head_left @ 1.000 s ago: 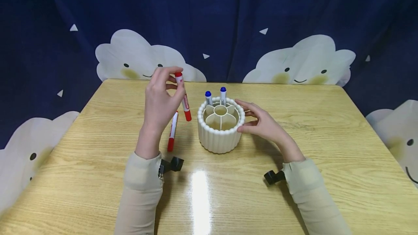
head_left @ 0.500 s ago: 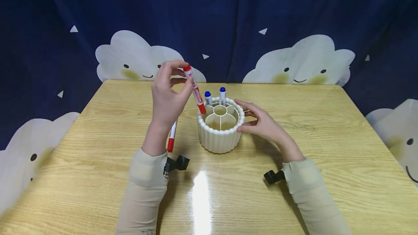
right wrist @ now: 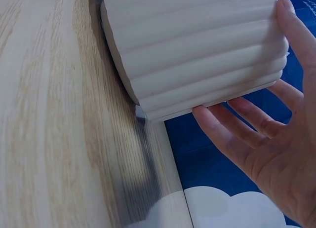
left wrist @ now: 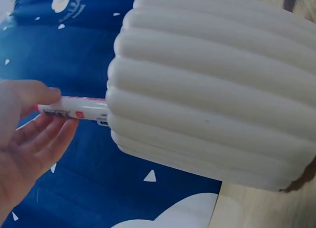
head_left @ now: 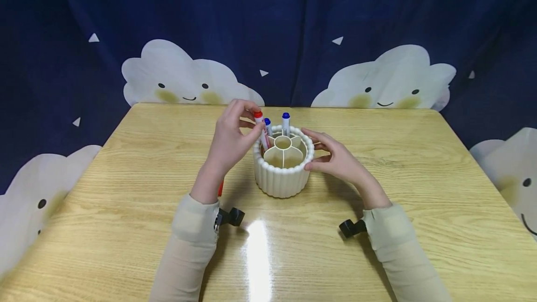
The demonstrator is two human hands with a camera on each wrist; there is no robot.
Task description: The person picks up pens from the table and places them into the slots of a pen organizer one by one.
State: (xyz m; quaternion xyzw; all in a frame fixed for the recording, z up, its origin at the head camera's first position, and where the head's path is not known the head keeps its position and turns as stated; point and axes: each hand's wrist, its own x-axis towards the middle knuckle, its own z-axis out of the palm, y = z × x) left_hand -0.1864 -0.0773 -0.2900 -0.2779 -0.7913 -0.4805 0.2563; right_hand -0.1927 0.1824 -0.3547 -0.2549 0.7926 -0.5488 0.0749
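My left hand [head_left: 234,136] pinches a red-capped whiteboard marker [head_left: 264,135] near its top. That marker stands almost upright, its lower part inside a left compartment of the cream fluted pen holder [head_left: 281,181]. In the left wrist view, thumb and fingers grip the white barrel [left wrist: 84,109] just outside the holder's rim. My right hand [head_left: 339,158] holds the holder's right side, with the thumb toward the front and the fingers spread round behind; the right wrist view shows fingertips [right wrist: 201,114] against the ribbed wall. Two blue-capped markers, a left one [head_left: 268,125] and a right one [head_left: 286,122], stand in back compartments.
Another red marker [head_left: 220,187] lies on the wooden table [head_left: 126,190], mostly hidden behind my left wrist. Behind the table hangs a dark blue curtain [head_left: 277,27] with white clouds. A black wrist camera [head_left: 237,216] sticks out from my left sleeve.
My left hand has carried the red marker right, over the pen holder, then lowered it into a compartment. The right hand and the holder have stayed in place.
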